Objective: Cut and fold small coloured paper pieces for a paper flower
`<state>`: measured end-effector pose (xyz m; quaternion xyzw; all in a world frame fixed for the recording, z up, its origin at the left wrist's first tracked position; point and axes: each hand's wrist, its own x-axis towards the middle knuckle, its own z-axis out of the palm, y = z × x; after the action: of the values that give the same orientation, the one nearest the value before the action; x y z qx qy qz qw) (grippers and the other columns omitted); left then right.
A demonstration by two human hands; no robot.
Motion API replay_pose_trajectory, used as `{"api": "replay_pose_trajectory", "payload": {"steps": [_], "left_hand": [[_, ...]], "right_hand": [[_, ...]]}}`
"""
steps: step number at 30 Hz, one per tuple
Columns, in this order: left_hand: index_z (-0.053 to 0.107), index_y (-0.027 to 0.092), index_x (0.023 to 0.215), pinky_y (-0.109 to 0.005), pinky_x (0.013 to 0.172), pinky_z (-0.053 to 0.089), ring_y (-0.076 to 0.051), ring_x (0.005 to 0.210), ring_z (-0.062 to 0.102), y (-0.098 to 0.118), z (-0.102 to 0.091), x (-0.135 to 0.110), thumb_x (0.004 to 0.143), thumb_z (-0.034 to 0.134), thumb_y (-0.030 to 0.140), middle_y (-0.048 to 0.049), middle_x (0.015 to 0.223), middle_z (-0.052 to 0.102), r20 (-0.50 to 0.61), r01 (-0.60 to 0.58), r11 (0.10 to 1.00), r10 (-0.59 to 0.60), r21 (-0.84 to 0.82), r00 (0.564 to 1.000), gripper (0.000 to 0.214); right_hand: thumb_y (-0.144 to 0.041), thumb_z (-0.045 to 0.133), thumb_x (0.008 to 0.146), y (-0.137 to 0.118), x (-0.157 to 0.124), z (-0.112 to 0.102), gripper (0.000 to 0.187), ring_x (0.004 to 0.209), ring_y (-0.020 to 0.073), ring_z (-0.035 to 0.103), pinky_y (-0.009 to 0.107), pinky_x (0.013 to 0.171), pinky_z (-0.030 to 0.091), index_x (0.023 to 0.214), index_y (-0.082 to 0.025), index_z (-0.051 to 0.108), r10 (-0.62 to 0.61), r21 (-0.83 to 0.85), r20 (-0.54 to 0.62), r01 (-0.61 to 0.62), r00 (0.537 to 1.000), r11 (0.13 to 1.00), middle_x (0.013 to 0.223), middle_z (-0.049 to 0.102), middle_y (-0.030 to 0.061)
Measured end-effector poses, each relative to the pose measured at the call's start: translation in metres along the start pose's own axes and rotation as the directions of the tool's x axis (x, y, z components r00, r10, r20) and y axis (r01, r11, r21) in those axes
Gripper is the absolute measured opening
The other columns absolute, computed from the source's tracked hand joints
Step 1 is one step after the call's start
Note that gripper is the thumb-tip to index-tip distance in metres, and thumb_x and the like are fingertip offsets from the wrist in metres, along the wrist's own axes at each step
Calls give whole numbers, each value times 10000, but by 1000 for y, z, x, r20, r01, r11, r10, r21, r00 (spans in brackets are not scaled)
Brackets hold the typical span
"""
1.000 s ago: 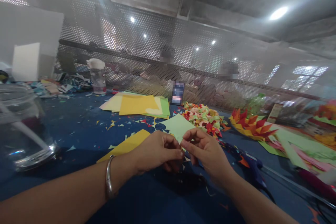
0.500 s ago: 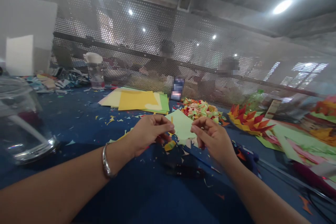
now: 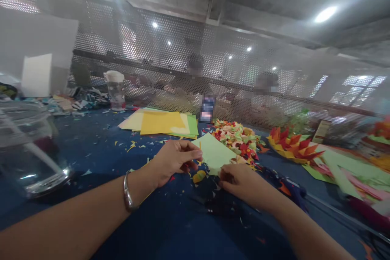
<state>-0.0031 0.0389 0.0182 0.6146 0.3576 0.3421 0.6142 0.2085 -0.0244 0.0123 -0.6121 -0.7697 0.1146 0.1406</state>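
My left hand [image 3: 174, 160], with a metal bangle on its wrist, pinches the left edge of a pale green paper sheet [image 3: 215, 152] held just above the blue table [image 3: 91, 158]. My right hand [image 3: 240, 181] is low on the table with its fingers curled at the sheet's lower right corner. What those fingers grip is hidden. A small folded yellow piece [image 3: 199, 176] lies under the sheet between both hands. A dark tool, possibly scissors [image 3: 219, 207], lies just in front of my right hand.
A stack of yellow and green sheets [image 3: 161, 123] lies further back. A heap of small folded coloured pieces [image 3: 237, 135] and an orange-yellow spiked paper shape [image 3: 292, 146] sit right. A clear jar [image 3: 26, 146] stands left, a bottle [image 3: 115, 89] behind. People sit behind a perforated screen.
My hands moved apart and picked up the pale green sheet. My right hand has since dropped to the table at the sheet's corner, while my left keeps its pinch.
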Motion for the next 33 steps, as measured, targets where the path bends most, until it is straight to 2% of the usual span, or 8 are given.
{"api": "replay_pose_trajectory", "payload": {"steps": [6, 12, 14, 17, 20, 23, 26, 33], "left_hand": [[627, 151, 749, -224, 509, 393, -92, 539, 582, -4, 0, 1, 696, 679, 349, -25, 749, 676, 43, -27, 1000, 28, -14, 999, 212], [600, 149, 757, -227, 493, 405, -122, 556, 624, -8, 3, -1, 706, 662, 355, -41, 772, 690, 116, -28, 999, 23, 42, 993, 222], [589, 153, 760, -217, 468, 394, -127, 548, 632, -9, 3, -1, 716, 648, 361, -42, 774, 694, 134, -23, 997, 13, 74, 991, 221], [577, 161, 761, -201, 439, 372, -121, 523, 630, -11, 5, -1, 730, 624, 377, -36, 753, 697, 143, -33, 990, 14, 134, 990, 223], [578, 170, 773, -186, 418, 355, -113, 504, 627, -12, 8, -2, 744, 608, 385, -22, 731, 690, 175, -73, 977, 38, 200, 984, 219], [576, 176, 762, -174, 393, 351, -97, 453, 603, -11, 13, -6, 759, 590, 379, -3, 695, 680, 201, -111, 957, 57, 268, 978, 203], [576, 174, 734, -168, 382, 368, -83, 404, 571, -10, 16, -9, 763, 579, 368, 12, 648, 662, 221, -142, 942, 75, 305, 972, 196], [588, 174, 706, -164, 383, 385, -81, 384, 557, -9, 18, -11, 751, 574, 354, 22, 604, 633, 231, -155, 925, 77, 346, 970, 186]], "right_hand": [[-179, 546, 751, 0, 1, -2, 98, 598, 142, 527, 244, 545, 343, 676, -168, 608, 5, 39, -29, -4, 1000, 999, 648, 614, 22], [-252, 502, 828, -1, 1, -8, 135, 561, 119, 515, 228, 522, 383, 741, -172, 567, 34, 202, -86, -16, 996, 979, 632, 583, -6], [-263, 515, 832, -3, 1, -10, 128, 558, 115, 525, 231, 533, 402, 744, -175, 547, 41, 344, -126, 5, 991, 939, 627, 564, -16], [-285, 543, 833, -6, -1, -10, 118, 539, 104, 532, 228, 523, 419, 784, -179, 530, 52, 550, -173, 53, 984, 833, 629, 533, -35], [-316, 543, 849, -11, -2, -8, 141, 426, 71, 443, 199, 421, 361, 899, -186, 524, 91, 657, -182, 52, 979, 752, 591, 477, -70], [-356, 563, 849, -16, -2, -5, 205, 385, 44, 349, 187, 373, 267, 958, -184, 539, 94, 676, -190, 61, 977, 734, 607, 474, -71], [-387, 576, 846, -19, -2, -3, 217, 402, 36, 300, 193, 379, 231, 888, -175, 582, 66, 651, -181, 69, 981, 756, 641, 494, -52], [-368, 599, 836, -24, -2, -1, 218, 518, 76, 378, 206, 487, 311, 777, -159, 616, 21, 576, -211, 107, 977, 810, 610, 501, -37]]}}
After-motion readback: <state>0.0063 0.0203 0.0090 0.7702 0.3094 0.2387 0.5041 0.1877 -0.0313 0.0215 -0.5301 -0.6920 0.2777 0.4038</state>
